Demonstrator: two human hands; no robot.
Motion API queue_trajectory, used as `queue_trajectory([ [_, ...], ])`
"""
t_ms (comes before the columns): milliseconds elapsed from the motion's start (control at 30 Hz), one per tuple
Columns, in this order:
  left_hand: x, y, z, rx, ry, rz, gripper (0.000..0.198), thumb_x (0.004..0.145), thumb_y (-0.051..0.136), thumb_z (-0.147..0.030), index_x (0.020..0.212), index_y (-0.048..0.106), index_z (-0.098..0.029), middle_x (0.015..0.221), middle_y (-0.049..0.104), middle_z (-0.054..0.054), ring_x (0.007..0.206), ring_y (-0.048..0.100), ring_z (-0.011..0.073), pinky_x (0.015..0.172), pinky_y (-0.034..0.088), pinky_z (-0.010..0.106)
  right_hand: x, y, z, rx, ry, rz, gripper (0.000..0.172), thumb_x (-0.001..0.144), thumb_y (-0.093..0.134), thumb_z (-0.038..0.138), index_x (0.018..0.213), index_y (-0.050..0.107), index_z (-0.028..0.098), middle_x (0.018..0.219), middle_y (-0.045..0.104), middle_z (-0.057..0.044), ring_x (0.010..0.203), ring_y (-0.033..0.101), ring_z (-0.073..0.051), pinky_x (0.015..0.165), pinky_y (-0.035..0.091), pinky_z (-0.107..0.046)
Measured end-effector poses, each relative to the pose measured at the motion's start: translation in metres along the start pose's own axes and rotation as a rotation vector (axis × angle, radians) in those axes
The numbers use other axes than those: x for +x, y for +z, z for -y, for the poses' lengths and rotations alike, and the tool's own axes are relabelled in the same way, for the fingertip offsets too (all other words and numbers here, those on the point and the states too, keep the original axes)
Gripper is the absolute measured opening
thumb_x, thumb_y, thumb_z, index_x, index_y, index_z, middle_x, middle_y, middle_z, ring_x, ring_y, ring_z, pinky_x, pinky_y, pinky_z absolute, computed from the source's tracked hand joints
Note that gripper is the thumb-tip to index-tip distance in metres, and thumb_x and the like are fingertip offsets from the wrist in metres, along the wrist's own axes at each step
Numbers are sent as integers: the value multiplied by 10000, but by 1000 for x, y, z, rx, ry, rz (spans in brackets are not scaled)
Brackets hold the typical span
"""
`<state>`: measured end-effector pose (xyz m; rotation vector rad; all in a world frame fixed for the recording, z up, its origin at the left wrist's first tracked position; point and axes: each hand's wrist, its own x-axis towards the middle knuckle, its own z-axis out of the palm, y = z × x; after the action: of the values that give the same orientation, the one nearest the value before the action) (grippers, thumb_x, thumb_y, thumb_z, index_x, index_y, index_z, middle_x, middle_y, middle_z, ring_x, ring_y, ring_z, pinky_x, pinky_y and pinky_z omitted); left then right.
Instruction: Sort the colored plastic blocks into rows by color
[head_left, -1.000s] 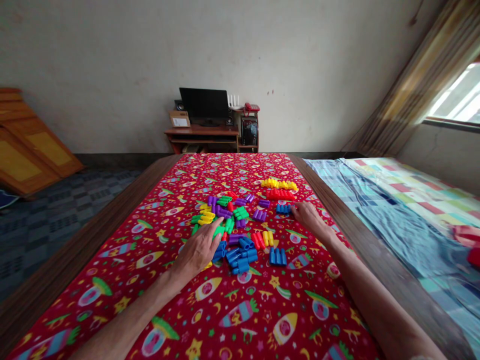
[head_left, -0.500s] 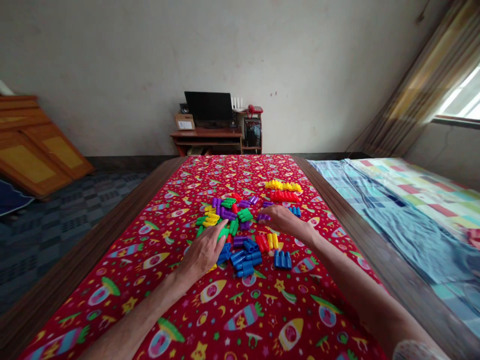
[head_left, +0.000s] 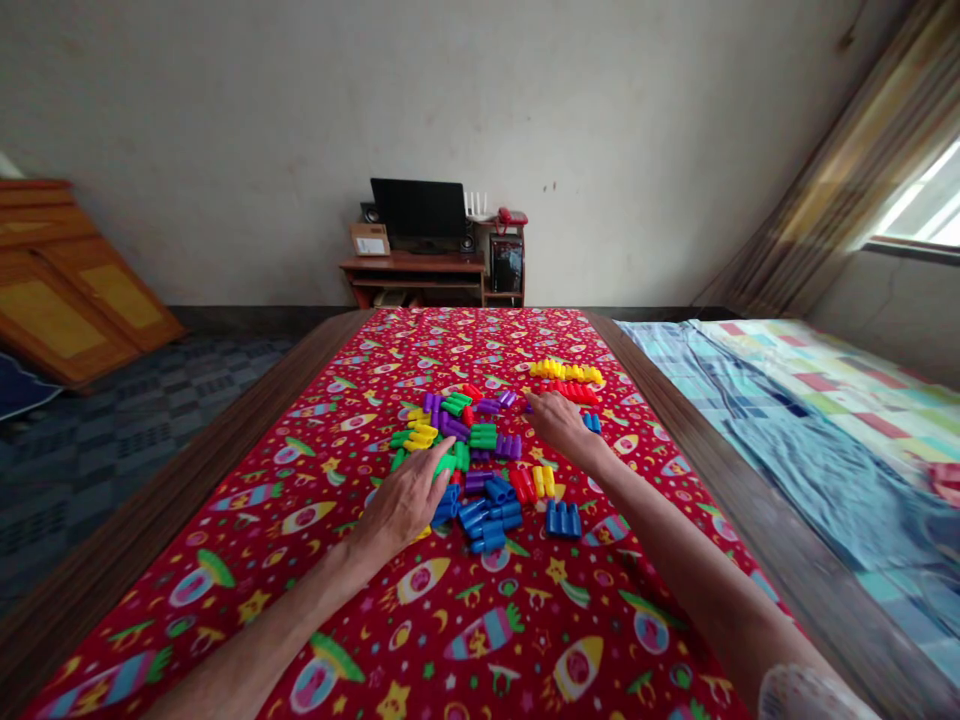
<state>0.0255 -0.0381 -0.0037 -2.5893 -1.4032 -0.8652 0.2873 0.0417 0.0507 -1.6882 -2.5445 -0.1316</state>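
My left hand lies over the near-left side of a loose pile of plastic building blocks, fingers stretched out beside green blocks and blue blocks. Each block looks like short tubes joined side by side. Beyond the pile's right side, my right hand points down with its fingers drawn together at a purple block, mostly hidden under the fingertips. Another purple block lies nearer, beside a green block. Rows of yellow blocks and red blocks stand past the right hand.
A red patterned cloth covers the table, whose dark wooden edge shows at both sides. Blue blocks and yellow blocks lie near the right forearm. A bed stands right; a desk with a monitor stands ahead.
My right hand has let go of a purple block, now beside the green one, and moved slightly farther away to another purple block. The green block has turned. My left hand stays almost still.
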Motion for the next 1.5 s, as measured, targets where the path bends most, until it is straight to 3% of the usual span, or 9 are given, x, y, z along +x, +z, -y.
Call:
queue_trajectory([
  [167,0,-1,-1,-7,-11,5,451,1015,299,-325,1429,386,-168,1263,636,138,1151,621,261,966,512,410,4,4,4,-49,-47,76,259,971,423,191,1061,655,122,981,692,-164,922,633,-230,755,428,-295],
  [333,0,-1,-1,-12,-12,-9,452,1014,302,-327,1428,395,-172,1266,636,134,1154,619,260,974,511,410,-28,5,-2,-28,-104,57,265,969,440,261,1014,665,129,930,701,-134,854,637,-207,701,400,-282],
  [500,2,-4,-4,-3,-20,9,455,1018,276,-358,1404,422,-167,1229,653,137,1138,626,270,959,518,422,-66,3,-17,-59,-2,104,308,989,438,388,1009,654,169,861,707,-111,773,649,-210,624,370,-286],
  [667,2,-4,-5,15,-9,-3,453,1018,278,-356,1390,426,-144,1231,649,152,1135,625,275,953,519,421,-72,-14,-12,-86,86,130,357,1006,395,414,1010,648,161,830,705,-124,729,655,-225,570,350,-295],
  [900,3,-6,-7,9,-29,7,449,1014,274,-351,1404,412,-177,1239,650,127,1150,621,270,969,512,425,-79,-18,10,115,-310,77,203,944,503,212,1077,655,188,1009,695,-106,949,634,-203,766,454,-280],
  [1033,4,-7,-8,13,-18,11,450,1012,269,-337,1411,400,-175,1262,639,129,1160,616,268,977,508,425,-86,-9,8,204,-388,114,437,865,555,119,1294,569,203,1098,679,-113,1006,629,-202,847,488,-311],
  [1167,3,-6,-7,18,-12,-3,447,1013,277,-335,1405,407,-163,1255,642,133,1157,616,265,970,512,414,-82,-10,10,315,-499,94,583,847,555,92,1416,466,186,1272,615,-149,1125,598,-227,905,488,-342],
  [1267,3,-5,-6,12,-11,-1,447,1015,280,-339,1411,403,-169,1252,645,128,1158,616,265,966,513,414,-70,-14,13,488,-576,73,488,904,518,137,1389,498,187,1258,641,-129,1087,627,-202,885,495,-307],
  [1500,3,-7,-8,30,8,-6,439,1019,270,-328,1392,416,-148,1248,641,141,1150,618,263,976,506,403,-24,-5,24,218,-320,80,238,892,584,177,1117,648,128,1071,693,-146,970,643,-218,759,495,-282],
])
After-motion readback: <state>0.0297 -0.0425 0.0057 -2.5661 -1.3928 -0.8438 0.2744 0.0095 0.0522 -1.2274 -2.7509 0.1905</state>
